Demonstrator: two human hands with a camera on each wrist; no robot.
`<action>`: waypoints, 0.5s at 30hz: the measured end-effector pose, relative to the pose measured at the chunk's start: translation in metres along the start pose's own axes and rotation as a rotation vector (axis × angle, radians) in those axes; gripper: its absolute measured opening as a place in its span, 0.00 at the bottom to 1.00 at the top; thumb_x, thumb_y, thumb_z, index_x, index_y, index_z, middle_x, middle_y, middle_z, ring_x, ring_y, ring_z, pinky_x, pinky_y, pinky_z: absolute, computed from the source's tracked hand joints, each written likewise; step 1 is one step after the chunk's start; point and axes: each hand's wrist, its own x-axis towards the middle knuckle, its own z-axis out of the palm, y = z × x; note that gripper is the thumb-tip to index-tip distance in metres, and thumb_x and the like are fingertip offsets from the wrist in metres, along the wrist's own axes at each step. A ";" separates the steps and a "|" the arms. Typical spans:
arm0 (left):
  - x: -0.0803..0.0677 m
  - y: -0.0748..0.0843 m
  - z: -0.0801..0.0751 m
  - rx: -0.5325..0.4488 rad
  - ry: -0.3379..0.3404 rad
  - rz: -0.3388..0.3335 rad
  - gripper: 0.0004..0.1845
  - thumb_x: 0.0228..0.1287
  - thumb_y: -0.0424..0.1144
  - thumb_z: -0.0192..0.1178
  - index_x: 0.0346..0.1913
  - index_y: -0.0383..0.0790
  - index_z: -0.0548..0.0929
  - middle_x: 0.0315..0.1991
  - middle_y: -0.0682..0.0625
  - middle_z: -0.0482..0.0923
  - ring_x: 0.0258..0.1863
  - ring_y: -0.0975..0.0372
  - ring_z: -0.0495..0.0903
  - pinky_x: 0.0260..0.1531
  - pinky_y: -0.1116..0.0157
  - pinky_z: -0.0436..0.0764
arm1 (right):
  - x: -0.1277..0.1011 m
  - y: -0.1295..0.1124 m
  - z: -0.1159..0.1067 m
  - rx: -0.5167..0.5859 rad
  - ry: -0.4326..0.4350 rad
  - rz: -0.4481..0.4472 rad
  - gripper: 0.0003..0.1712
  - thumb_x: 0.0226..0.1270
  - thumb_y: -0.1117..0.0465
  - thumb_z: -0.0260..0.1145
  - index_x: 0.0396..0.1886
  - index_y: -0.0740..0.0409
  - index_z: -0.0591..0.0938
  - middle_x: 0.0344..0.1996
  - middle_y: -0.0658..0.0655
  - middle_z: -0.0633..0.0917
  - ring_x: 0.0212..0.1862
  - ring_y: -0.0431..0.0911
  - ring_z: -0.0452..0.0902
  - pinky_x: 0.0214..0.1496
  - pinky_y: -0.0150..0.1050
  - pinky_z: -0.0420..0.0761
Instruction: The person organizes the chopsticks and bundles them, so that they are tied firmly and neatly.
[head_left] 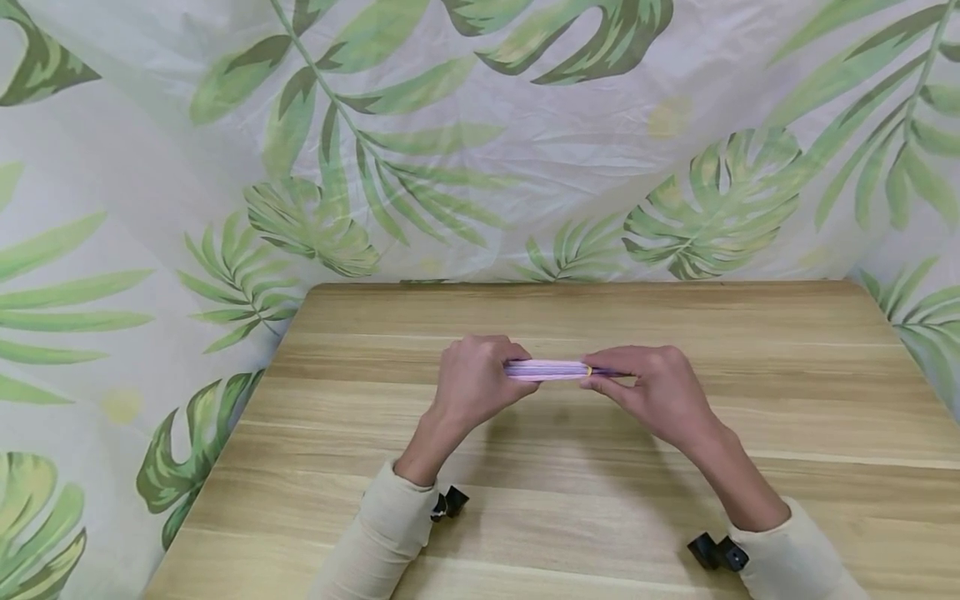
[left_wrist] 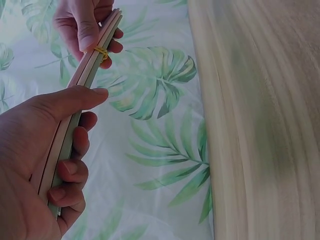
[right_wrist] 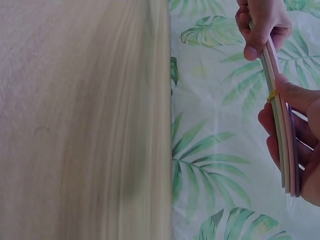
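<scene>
A bundle of pastel chopsticks point(head_left: 551, 370), in pink, cream, green and purple tones, is held above the table between both hands. A yellow rubber band point(right_wrist: 272, 95) goes round the bundle. My left hand point(head_left: 477, 377) grips one end, its thumb lying across the sticks and the fingers curled round behind, as the left wrist view shows. At the banded part, my right hand point(head_left: 666, 387) pinches the bundle between thumb and fingers. Its thumb point(right_wrist: 295, 94) lies right beside the band. Stick ends stick out past the right fingers in the right wrist view.
Beneath the hands spreads a wood-grain table point(head_left: 570, 500). A pale cloth point(head_left: 420, 150) printed with green leaves hangs behind and to the sides. Small black devices point(head_left: 718, 552) sit at both cream sleeves point(head_left: 393, 517).
</scene>
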 end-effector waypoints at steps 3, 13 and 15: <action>0.000 0.001 0.002 0.000 -0.006 0.024 0.07 0.47 0.43 0.84 0.30 0.51 0.95 0.25 0.58 0.89 0.19 0.67 0.82 0.18 0.69 0.73 | 0.000 -0.001 0.004 -0.001 -0.008 -0.029 0.15 0.55 0.65 0.85 0.44 0.58 0.95 0.38 0.56 0.95 0.34 0.44 0.93 0.29 0.28 0.83; 0.001 0.004 0.004 -0.021 -0.048 0.007 0.08 0.50 0.44 0.84 0.32 0.51 0.95 0.26 0.57 0.90 0.19 0.68 0.80 0.19 0.69 0.74 | 0.002 -0.003 -0.008 -0.026 -0.146 0.086 0.20 0.59 0.59 0.84 0.52 0.55 0.93 0.44 0.54 0.95 0.38 0.42 0.91 0.38 0.40 0.89; 0.001 0.004 0.004 -0.012 -0.049 -0.005 0.08 0.49 0.44 0.84 0.32 0.51 0.95 0.26 0.58 0.90 0.19 0.68 0.80 0.18 0.69 0.72 | 0.000 -0.001 -0.013 -0.016 -0.164 0.104 0.18 0.60 0.61 0.84 0.51 0.55 0.93 0.43 0.53 0.95 0.39 0.42 0.91 0.40 0.42 0.90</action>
